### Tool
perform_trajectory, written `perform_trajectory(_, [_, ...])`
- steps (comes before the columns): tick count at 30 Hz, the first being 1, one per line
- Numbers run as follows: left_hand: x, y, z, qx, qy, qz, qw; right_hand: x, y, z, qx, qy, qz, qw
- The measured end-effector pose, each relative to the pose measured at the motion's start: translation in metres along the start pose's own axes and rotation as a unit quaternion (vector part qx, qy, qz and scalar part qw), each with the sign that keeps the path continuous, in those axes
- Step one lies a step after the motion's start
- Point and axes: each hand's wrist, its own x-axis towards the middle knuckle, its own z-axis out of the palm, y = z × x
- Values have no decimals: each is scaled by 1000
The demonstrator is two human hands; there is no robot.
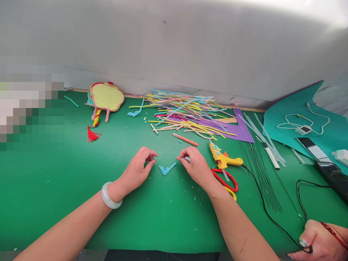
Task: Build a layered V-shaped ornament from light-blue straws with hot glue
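Small blue fuzzy strips, like pipe cleaners, form a bent V-shaped piece [166, 169] on the green tabletop between my hands. My left hand [138, 167], with a pale bangle at the wrist, hovers just left of the piece; its fingers are curled, with a gap between thumb and forefinger, and nothing shows in it. To the right of the piece, my right hand [195, 165] has thumb and fingertips pressed together. A small greyish bit shows by its fingers, too little to name. The yellow glue gun [221, 156] and red-and-yellow scissor handles [228, 181] lie beside the right hand.
A heap of coloured pipe cleaners [185, 108] lies at the back over purple sheets [246, 127]. A round yellow fan-like craft [107, 97] with a red tassel is at left. Thin green wires [262, 177] and a phone [317, 150] lie right. Another person's hand [323, 239] touches the black cord.
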Motion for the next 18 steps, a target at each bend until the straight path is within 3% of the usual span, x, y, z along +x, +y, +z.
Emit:
perform_trajectory(12, [-1,-3,0,2,6,-13,1000,-2,-3,0,17,-14,33,999])
perform_trajectory(18, [1,-9,-4,35,54,-38,997,-4,0,-2,-54,25,-29,998])
